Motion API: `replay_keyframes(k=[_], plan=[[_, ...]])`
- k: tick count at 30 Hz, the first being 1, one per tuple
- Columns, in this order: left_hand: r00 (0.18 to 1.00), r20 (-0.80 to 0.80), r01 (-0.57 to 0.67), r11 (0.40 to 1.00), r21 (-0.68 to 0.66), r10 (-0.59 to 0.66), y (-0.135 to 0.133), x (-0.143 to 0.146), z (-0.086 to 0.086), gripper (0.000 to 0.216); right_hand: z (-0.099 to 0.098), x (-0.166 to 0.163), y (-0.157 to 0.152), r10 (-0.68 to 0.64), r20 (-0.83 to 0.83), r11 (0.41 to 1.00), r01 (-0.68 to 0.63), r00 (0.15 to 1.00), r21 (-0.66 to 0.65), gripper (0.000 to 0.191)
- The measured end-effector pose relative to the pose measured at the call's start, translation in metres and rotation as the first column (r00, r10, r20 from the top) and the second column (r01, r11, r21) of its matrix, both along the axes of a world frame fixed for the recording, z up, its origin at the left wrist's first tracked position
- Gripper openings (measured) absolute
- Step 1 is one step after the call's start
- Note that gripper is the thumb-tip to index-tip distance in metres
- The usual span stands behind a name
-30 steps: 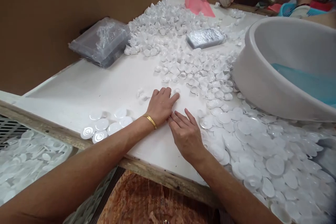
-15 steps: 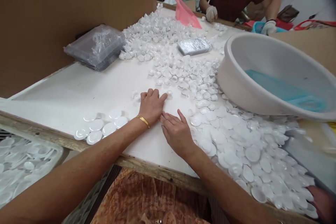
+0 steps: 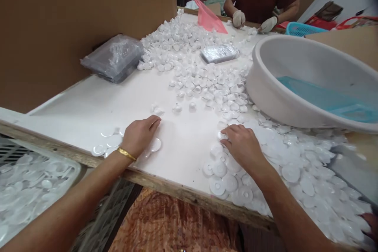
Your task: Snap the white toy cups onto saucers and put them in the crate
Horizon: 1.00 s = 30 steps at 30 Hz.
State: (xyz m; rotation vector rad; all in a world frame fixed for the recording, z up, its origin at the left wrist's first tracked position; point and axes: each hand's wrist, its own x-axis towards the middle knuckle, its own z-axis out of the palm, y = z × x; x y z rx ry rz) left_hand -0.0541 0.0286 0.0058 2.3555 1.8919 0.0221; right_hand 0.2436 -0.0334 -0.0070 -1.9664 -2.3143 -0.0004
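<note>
My left hand (image 3: pixel 138 137) is low over the table at the left, its fingertips pressed together. Whatever they hold, if anything, is too small or hidden to make out. Beside and partly behind it lie small white plastic saucers (image 3: pixel 113 140). My right hand (image 3: pixel 243 143) is at the near edge of a broad heap of such saucers (image 3: pixel 291 173), thumb and fingers closed on a small white saucer (image 3: pixel 222 135). Between and beyond the hands stand a few tiny white cups (image 3: pixel 192 106).
A large pale basin (image 3: pixel 254 82) with a blue basket inside rests at right. Behind are piled white cups (image 3: pixel 174 39), a clear-wrapped pack (image 3: pixel 220 52), plastic-wrapped trays (image 3: pixel 113 57) and a pink scoop (image 3: pixel 208 17). A crate (image 3: pixel 75 171) sits below left. Across, a person's gloved hands (image 3: pixel 238 19) handle pieces.
My hands, close together mid-table before, have parted. The left moved left and nearer; the right moved right to the saucer heap and took hold of a saucer. The other person's right-side hand moved onto the table.
</note>
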Motion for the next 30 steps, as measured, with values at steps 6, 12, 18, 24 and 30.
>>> replay_keyframes(k=[6, 12, 18, 24, 30], plan=[[0.984, 0.089, 0.155, 0.987, 0.039, -0.157, 0.004, 0.047, 0.011, 0.027, 0.001, -0.008, 0.001, -0.012, -0.041, 0.996, 0.015, 0.999, 0.087, 0.014], [0.811, 0.339, 0.463, 0.877, 0.129, -0.477, 0.026, 0.16, -0.017, 0.032, -0.006, -0.013, -0.003, -0.067, -0.102, 0.975, 0.087, 0.993, 0.205, 0.021], [0.828, 0.39, 0.421, 0.906, 0.041, -0.403, 0.031, 0.176, -0.029, 0.022, -0.015, -0.01, -0.005, -0.065, -0.273, 0.942, 0.15, 0.96, 0.301, 0.019], [0.845, 0.517, 0.193, 0.979, -0.063, -0.133, 0.005, 0.117, -0.017, 0.019, -0.006, -0.017, -0.004, -0.111, -0.612, 0.959, 0.245, 0.783, 0.141, 0.022], [0.929, 0.292, 0.217, 0.974, 0.065, -0.226, -0.019, 0.079, -0.017, 0.013, 0.008, -0.043, -0.001, -0.299, -0.849, 0.953, 0.172, 0.435, -0.248, 0.027]])
